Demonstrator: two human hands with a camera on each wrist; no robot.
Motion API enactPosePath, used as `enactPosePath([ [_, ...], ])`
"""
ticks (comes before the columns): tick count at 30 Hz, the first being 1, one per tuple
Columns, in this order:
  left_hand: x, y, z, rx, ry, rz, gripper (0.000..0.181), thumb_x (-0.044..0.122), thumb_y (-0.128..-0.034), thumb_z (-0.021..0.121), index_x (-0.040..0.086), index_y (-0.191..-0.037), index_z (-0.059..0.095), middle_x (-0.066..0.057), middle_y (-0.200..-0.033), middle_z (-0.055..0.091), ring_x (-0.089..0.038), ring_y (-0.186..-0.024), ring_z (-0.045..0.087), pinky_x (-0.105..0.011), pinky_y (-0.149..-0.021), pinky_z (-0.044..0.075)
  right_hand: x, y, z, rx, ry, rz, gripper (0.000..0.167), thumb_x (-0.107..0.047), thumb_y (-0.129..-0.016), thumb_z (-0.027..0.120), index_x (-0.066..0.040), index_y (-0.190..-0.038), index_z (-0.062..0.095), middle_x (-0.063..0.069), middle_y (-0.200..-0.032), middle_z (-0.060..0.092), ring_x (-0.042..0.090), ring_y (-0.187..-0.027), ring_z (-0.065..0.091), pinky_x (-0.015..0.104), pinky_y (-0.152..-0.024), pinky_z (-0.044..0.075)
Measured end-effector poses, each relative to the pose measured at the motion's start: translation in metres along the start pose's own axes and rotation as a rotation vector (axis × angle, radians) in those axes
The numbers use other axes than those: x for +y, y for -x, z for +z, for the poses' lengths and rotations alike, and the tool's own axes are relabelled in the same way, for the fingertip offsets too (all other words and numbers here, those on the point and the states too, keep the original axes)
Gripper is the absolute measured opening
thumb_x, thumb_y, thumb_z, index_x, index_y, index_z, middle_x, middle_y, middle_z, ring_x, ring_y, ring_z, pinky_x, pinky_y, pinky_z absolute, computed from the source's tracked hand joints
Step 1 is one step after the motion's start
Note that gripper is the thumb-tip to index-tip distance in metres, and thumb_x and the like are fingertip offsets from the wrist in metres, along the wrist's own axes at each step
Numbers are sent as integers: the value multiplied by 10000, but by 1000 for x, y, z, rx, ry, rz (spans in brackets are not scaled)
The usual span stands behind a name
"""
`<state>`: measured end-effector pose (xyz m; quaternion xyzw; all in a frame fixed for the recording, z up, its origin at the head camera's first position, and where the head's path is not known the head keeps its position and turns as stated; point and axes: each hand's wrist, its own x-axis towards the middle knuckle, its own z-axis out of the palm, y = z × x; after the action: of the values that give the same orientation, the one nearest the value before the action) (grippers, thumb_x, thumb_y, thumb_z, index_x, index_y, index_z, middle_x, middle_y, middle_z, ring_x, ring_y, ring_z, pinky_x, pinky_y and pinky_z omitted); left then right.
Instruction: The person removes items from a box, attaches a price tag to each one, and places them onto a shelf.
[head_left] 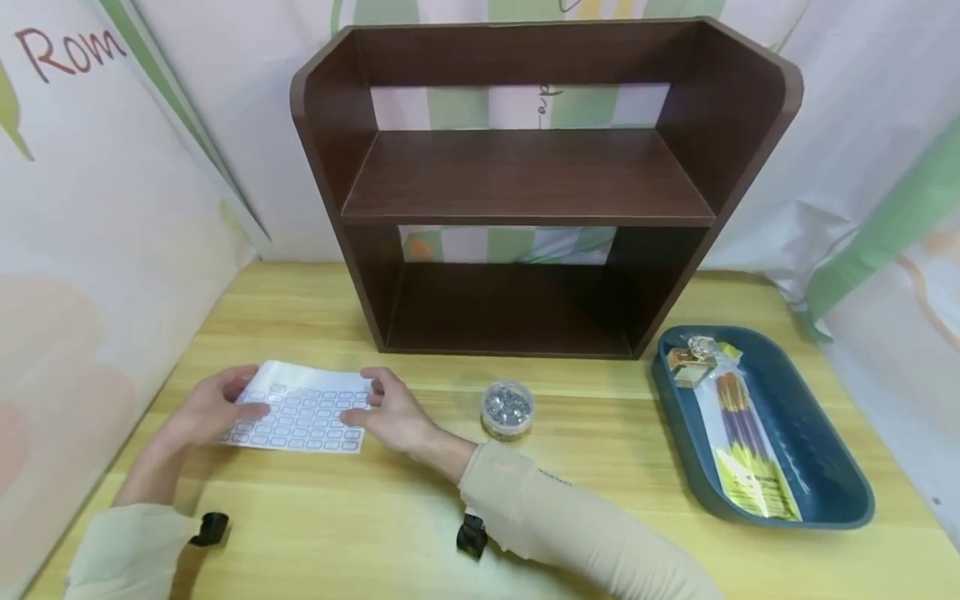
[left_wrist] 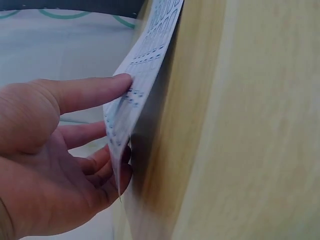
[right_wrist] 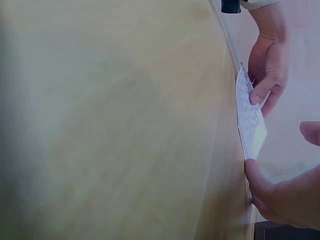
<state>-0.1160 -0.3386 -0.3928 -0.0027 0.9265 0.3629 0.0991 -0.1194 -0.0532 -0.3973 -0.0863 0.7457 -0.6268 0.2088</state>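
A white sheet of labels (head_left: 307, 421), printed with rows of small blue-outlined rectangles, is held just above the wooden table by both hands. At its left edge my left hand (head_left: 206, 407) pinches it, thumb on the printed face. The left wrist view shows that hand's (left_wrist: 55, 150) other fingers behind the sheet (left_wrist: 137, 75). My right hand (head_left: 401, 417) grips the right edge with its thumb over the print. In the right wrist view, the right hand (right_wrist: 290, 197) touches the near end of the sheet (right_wrist: 248, 115); part of its grip is hidden.
A round clear jar (head_left: 507, 410) with silvery contents stands right of my right hand. Behind is a dark brown two-tier shelf (head_left: 525, 175). At the right, a blue tray (head_left: 813, 417) contains a pack of brushes (head_left: 742, 425) and a small gold-coloured item (head_left: 691, 365).
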Motion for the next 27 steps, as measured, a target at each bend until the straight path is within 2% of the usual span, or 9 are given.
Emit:
enactPosePath([
  [8, 11, -4, 3, 145, 130, 32, 688, 154, -914, 742, -46, -1476, 399, -330, -1342, 534, -428, -1183, 517, -323, -861, 476, -1, -1, -8, -9, -4, -15, 735, -91, -850, 777, -69, -1489, 414, 219, -1504, 394, 343, -1293, 485, 443, -1071, 448],
  [14, 18, 6, 1, 212, 219, 20, 609, 201, -935, 736, 9, -1448, 470, -288, -1361, 560, -344, -1168, 560, -168, -781, 514, -3, -2, -9, -19, -20, -11, 717, -101, -857, 780, -76, -1483, 430, 219, -1498, 407, 336, -1285, 504, 416, -1047, 475],
  [16, 21, 10, 0, 218, 257, 25, 597, 225, -937, 739, 17, -1437, 488, -274, -1363, 566, -270, -1115, 597, -179, -750, 543, -4, -2, -8, -18, -30, -24, 694, -102, -861, 777, -71, -1470, 446, 210, -1487, 423, 330, -1275, 520, 397, -1036, 485],
  [21, 31, 19, -1, 252, 288, 32, 553, 255, -927, 753, 35, -1389, 544, -232, -1330, 608, -73, -942, 633, -231, -701, 572, -13, -3, -7, -16, -82, -78, 623, -67, -865, 761, -60, -1428, 494, 139, -1442, 480, 296, -1235, 560, 347, -969, 528],
  [27, 43, 28, 0, 284, 312, 68, 504, 200, -917, 762, 19, -1353, 585, -225, -1282, 637, -59, -867, 658, -234, -656, 576, -29, -3, -9, -48, -64, -145, 574, -104, -894, 751, -115, -1418, 518, 48, -1446, 490, 221, -1180, 587, 317, -885, 562],
])
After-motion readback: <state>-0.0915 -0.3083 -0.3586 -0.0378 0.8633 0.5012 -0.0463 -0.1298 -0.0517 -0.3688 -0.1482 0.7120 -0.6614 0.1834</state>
